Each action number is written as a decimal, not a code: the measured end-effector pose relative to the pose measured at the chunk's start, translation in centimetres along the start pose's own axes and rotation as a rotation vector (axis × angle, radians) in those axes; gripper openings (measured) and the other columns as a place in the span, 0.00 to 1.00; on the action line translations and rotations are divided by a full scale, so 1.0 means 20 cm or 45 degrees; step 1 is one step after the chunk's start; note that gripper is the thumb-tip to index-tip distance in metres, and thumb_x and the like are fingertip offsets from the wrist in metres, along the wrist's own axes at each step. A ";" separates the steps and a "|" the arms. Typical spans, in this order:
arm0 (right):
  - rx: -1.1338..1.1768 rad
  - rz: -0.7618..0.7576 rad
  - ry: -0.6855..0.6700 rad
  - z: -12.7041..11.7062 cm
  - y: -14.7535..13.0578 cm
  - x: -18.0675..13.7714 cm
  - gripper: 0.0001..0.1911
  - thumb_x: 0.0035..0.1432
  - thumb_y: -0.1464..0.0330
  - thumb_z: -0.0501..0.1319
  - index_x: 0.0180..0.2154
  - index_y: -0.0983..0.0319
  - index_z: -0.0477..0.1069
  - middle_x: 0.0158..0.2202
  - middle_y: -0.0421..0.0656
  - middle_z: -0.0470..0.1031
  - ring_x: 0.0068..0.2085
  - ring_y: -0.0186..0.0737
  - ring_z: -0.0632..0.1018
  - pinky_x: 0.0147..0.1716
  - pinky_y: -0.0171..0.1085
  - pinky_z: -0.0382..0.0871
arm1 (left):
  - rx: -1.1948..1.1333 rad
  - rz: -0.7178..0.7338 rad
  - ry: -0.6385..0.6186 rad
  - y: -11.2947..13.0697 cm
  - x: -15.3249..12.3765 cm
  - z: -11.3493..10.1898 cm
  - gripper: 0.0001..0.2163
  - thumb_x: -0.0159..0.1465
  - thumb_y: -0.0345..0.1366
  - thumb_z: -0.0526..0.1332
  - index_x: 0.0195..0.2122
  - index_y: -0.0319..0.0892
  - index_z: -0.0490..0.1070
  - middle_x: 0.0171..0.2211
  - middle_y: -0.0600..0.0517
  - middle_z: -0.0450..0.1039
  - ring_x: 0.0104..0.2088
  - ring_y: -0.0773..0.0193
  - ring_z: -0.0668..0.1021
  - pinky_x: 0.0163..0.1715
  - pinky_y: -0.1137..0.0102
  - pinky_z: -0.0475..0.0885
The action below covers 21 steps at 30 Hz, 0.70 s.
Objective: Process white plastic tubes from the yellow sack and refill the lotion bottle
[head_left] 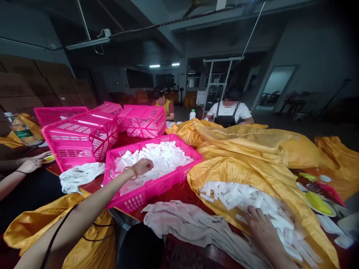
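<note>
My left hand (pixel 143 166), with a bracelet on its wrist, is over a pink plastic basket (pixel 165 186) heaped with small white pieces (pixel 159 154). Its fingers are curled closed; whatever they hold is hidden. On the right, my right hand (pixel 261 228) reaches into a yellow woven bag (pixel 213 168), its fingers apart against a pile of white, flat strip-like pieces (pixel 249 196). A crumpled greyish cloth (pixel 185 220) lies along the table edge between my hands.
Pink baskets (pixel 81 138) lie tipped behind on the left, beside a white cloth (pixel 82 176). A co-worker's hand (pixel 35 163) is at the left edge. More yellow bags (pixel 238 138) fill the back right. A yellow sponge-like pad (pixel 318 203) sits at right. Two people (pixel 232 108) sit opposite.
</note>
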State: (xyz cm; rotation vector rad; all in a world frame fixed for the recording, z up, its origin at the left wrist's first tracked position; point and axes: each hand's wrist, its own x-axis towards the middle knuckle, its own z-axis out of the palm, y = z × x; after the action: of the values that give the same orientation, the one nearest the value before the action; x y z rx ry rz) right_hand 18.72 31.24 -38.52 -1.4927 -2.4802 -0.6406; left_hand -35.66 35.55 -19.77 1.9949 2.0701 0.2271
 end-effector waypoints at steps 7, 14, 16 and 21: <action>-0.008 -0.003 0.171 0.24 0.02 0.03 0.17 0.54 0.82 0.56 0.32 0.59 0.80 0.48 0.50 0.78 0.51 0.56 0.74 0.48 0.51 0.68 | 0.335 -0.137 -0.271 0.06 0.18 0.25 0.11 0.67 0.40 0.63 0.41 0.36 0.74 0.39 0.50 0.76 0.39 0.62 0.79 0.41 0.63 0.77; 0.229 0.029 0.085 0.10 0.00 0.09 0.13 0.52 0.82 0.58 0.33 0.63 0.78 0.40 0.51 0.79 0.44 0.51 0.78 0.45 0.45 0.70 | 0.315 -0.056 -0.027 0.05 0.03 0.06 0.06 0.62 0.34 0.66 0.34 0.35 0.74 0.37 0.47 0.74 0.39 0.60 0.76 0.44 0.62 0.73; 0.439 0.039 0.065 -0.02 0.02 0.09 0.10 0.58 0.77 0.58 0.37 0.62 0.77 0.39 0.50 0.77 0.42 0.49 0.78 0.43 0.43 0.70 | 0.243 0.020 0.119 0.09 -0.07 -0.01 0.07 0.62 0.34 0.65 0.36 0.35 0.76 0.39 0.43 0.74 0.41 0.57 0.75 0.46 0.61 0.71; 1.206 0.462 0.062 -0.23 0.02 0.11 0.16 0.67 0.58 0.53 0.45 0.62 0.69 0.39 0.49 0.77 0.41 0.48 0.78 0.42 0.42 0.72 | -0.156 0.249 0.371 0.36 -0.40 -0.02 0.18 0.69 0.48 0.56 0.45 0.39 0.77 0.41 0.45 0.71 0.40 0.60 0.74 0.43 0.67 0.70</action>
State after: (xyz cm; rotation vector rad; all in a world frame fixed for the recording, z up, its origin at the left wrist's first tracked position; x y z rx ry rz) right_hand 17.73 31.06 -33.46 -1.3859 -1.8974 0.4983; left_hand -28.75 27.88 -16.79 2.1961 1.9608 0.7028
